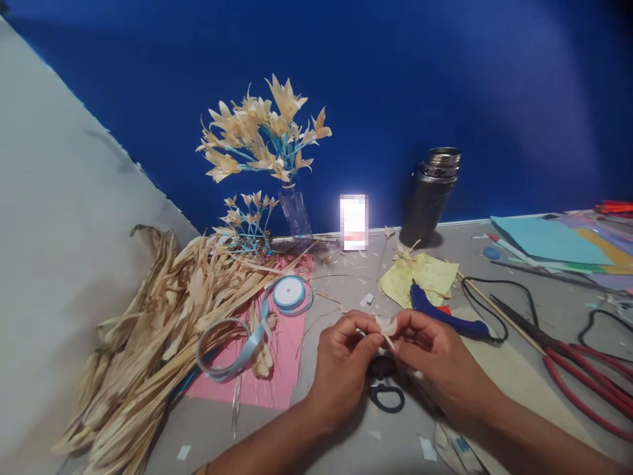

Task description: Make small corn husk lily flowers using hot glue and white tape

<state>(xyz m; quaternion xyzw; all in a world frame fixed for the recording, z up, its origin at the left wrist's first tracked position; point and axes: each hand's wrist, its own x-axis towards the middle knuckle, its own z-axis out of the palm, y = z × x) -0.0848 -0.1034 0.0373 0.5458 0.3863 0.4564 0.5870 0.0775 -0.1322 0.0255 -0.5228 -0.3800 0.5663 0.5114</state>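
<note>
Between my two hands is a small pale corn husk flower [386,326], its short stem pointing down. My left hand [349,359] pinches it from the left with thumb and forefinger. From the other side, my right hand [428,343] grips its edge, fingers curled. Black-handled scissors [387,398] lie on the table just below the hands, their upper part partly hidden. A blue hot glue gun [448,316] rests right beside my right hand, its nozzle over a yellow paper [403,280].
Dried corn husks [143,349] pile up on the left, beside pink paper [291,359] and blue ribbon rolls [289,293]. Behind stand a clear vase [295,211] of husk flowers and a dark flask [430,198]. Large red-handled shears [568,353] lie at right, near coloured papers [548,241].
</note>
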